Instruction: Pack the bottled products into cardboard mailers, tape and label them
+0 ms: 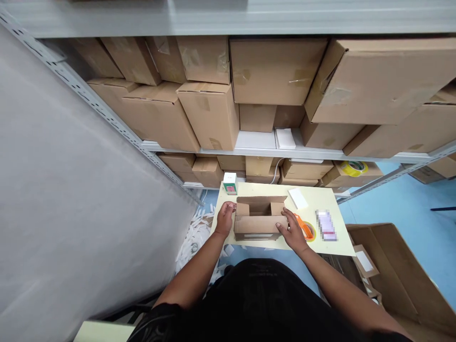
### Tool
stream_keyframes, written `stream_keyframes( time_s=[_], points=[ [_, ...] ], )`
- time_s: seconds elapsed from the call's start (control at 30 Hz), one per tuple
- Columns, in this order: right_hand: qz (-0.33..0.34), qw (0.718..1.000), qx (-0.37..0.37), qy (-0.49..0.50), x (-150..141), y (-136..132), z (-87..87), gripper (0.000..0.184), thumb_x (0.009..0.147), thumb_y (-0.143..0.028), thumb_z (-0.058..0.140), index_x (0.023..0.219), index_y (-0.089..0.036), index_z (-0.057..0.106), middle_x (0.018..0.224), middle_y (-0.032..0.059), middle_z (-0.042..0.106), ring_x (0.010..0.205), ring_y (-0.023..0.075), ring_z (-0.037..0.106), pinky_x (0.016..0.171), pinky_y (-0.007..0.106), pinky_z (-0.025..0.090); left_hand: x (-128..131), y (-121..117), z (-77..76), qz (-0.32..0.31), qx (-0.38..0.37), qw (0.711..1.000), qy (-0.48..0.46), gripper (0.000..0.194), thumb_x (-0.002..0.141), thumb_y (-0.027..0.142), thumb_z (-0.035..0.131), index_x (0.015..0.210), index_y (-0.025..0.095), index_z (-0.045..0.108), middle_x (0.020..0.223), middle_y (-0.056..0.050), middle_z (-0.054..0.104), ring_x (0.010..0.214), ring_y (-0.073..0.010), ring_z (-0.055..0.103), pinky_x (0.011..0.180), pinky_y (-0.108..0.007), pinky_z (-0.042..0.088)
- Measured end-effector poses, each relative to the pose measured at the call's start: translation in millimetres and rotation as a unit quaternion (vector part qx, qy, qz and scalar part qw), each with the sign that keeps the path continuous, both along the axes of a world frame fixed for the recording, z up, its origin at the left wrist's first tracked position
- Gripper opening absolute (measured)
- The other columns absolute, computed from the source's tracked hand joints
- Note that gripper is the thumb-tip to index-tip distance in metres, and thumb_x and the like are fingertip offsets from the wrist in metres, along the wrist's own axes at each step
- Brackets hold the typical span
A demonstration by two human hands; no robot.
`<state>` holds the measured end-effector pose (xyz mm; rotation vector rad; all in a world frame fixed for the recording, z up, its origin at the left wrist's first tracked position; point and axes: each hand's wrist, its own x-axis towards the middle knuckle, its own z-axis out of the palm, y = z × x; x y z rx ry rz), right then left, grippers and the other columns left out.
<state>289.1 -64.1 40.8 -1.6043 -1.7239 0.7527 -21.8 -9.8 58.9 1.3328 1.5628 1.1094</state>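
An open cardboard box (257, 224) stands on the pale table (223, 237), its top flaps raised and its inside visible from above. My left hand (225, 219) grips the box's left end, fingers curled at the upper edge. At the right end, my right hand (292, 231) holds the box, thumb on the front face and fingers along the side. Just right of that hand lies an orange tape dispenser (303, 227) with a roll of tape (311, 232). A small white and green box (230, 184) stands behind my left hand.
A white flat item (298, 198) and a blurred-out phone-like object (327, 225) lie on the table's right. Shelves (256, 140) of cartons rise behind it, with yellow tape (354, 168) on one. White scraps (194, 242) litter the floor left; a large open carton (402, 270) stands right.
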Motion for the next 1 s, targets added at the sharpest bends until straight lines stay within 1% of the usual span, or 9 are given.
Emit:
stream_keyframes(
  time_s=[0.13, 0.27, 0.33, 0.47, 0.6, 0.7, 0.77, 0.9, 1.0],
  points=[
    [-0.007, 1.0, -0.002, 0.002, 1.0, 7.4, -5.1, 0.069, 0.093, -0.055, 0.059, 0.152, -0.021, 0.045, 0.16, 0.0161, 0.044, 0.151, 0.0306, 0.038, 0.125, 0.055, 0.031, 0.3, 24.3, 12.6, -0.011, 0.011, 0.999, 0.035, 0.04, 0.101, 0.049, 0.049, 0.128, 0.022, 0.06, 0.129, -0.01, 0.065, 0.113, -0.0189, 0.066, 0.096, -0.032, 0.054],
    [-0.038, 0.999, -0.023, 0.025, 0.3, 6.9, -17.2, 0.08, 0.089, -0.053, 0.063, 0.156, -0.02, 0.034, 0.159, 0.0188, 0.042, 0.142, 0.0326, 0.047, 0.113, 0.054, 0.046, 7.1, 33.2, 22.6, -0.095, 0.06, 0.991, 0.069, 0.028, 0.098, 0.044, 0.056, 0.097, 0.021, 0.072, 0.118, -0.008, 0.069, 0.115, -0.0215, 0.065, 0.103, -0.035, 0.05],
    [-0.041, 0.997, -0.048, 0.037, -1.8, 1.8, -25.8, 0.081, 0.086, -0.05, 0.066, 0.155, -0.022, 0.033, 0.156, 0.0186, 0.044, 0.133, 0.0318, 0.055, 0.104, 0.051, 0.053, 8.9, 27.4, 17.5, -0.105, 0.069, 0.988, 0.095, 0.025, 0.095, 0.041, 0.06, 0.087, 0.02, 0.071, 0.111, -0.008, 0.069, 0.109, -0.0214, 0.066, 0.102, -0.036, 0.051],
    [-0.04, 0.994, -0.077, 0.073, -8.8, -8.5, -38.9, 0.072, 0.085, -0.046, 0.065, 0.149, -0.025, 0.038, 0.152, 0.0161, 0.046, 0.123, 0.0287, 0.061, 0.096, 0.045, 0.058, 8.7, 9.5, -7.2, -0.093, 0.063, 0.983, 0.146, 0.008, 0.087, 0.027, 0.066, 0.089, 0.02, 0.071, 0.115, -0.008, 0.065, 0.116, -0.0223, 0.062, 0.11, -0.039, 0.047],
    [-0.064, 0.988, -0.121, 0.067, -15.5, -1.8, -38.0, 0.059, 0.087, -0.045, 0.061, 0.14, -0.023, 0.046, 0.139, 0.0138, 0.058, 0.114, 0.0275, 0.064, 0.096, 0.045, 0.056, 9.2, 5.1, -26.8, -0.081, 0.04, 0.981, 0.172, 0.01, 0.087, 0.017, 0.061, 0.089, 0.019, 0.07, 0.12, -0.009, 0.06, 0.121, -0.0228, 0.058, 0.113, -0.04, 0.044],
    [-0.087, 0.983, -0.151, 0.051, -19.0, 10.1, -33.7, 0.061, 0.085, -0.045, 0.062, 0.14, -0.023, 0.045, 0.132, 0.0119, 0.062, 0.104, 0.0258, 0.068, 0.094, 0.043, 0.056, 9.6, 10.2, -33.9, -0.096, 0.061, 0.973, 0.199, 0.011, 0.091, 0.017, 0.057, 0.09, 0.019, 0.068, 0.118, -0.009, 0.058, 0.117, -0.0226, 0.058, 0.109, -0.039, 0.047],
    [-0.096, 0.984, -0.145, 0.035, -20.5, 15.5, -33.4, 0.063, 0.084, -0.045, 0.062, 0.141, -0.023, 0.044, 0.133, 0.0118, 0.061, 0.101, 0.0249, 0.068, 0.094, 0.043, 0.056, 9.4, 13.3, -37.2, -0.103, 0.09, 0.965, 0.223, 0.011, 0.093, 0.017, 0.055, 0.091, 0.019, 0.066, 0.116, -0.009, 0.057, 0.114, -0.0227, 0.058, 0.107, -0.04, 0.048],
    [-0.092, 0.992, -0.08, -0.022, -21.7, 15.7, -41.6, 0.057, 0.086, -0.043, 0.057, 0.136, -0.018, 0.052, 0.135, 0.0153, 0.059, 0.122, 0.0288, 0.061, 0.109, 0.045, 0.048, 12.7, 12.8, -41.0, -0.103, 0.135, 0.942, 0.289, 0.011, 0.094, 0.017, 0.055, 0.091, 0.019, 0.065, 0.113, -0.01, 0.058, 0.112, -0.0253, 0.058, 0.103, -0.044, 0.05],
    [-0.079, 0.994, -0.053, -0.05, -21.8, 12.0, -48.3, 0.055, 0.089, -0.044, 0.054, 0.136, -0.017, 0.053, 0.136, 0.0161, 0.058, 0.13, 0.0298, 0.055, 0.114, 0.047, 0.044, 22.0, 6.3, -40.9, -0.125, 0.153, 0.911, 0.361, 0.01, 0.094, 0.017, 0.056, 0.096, 0.02, 0.066, 0.118, -0.012, 0.062, 0.125, -0.0315, 0.053, 0.11, -0.052, 0.043]
  ],
)
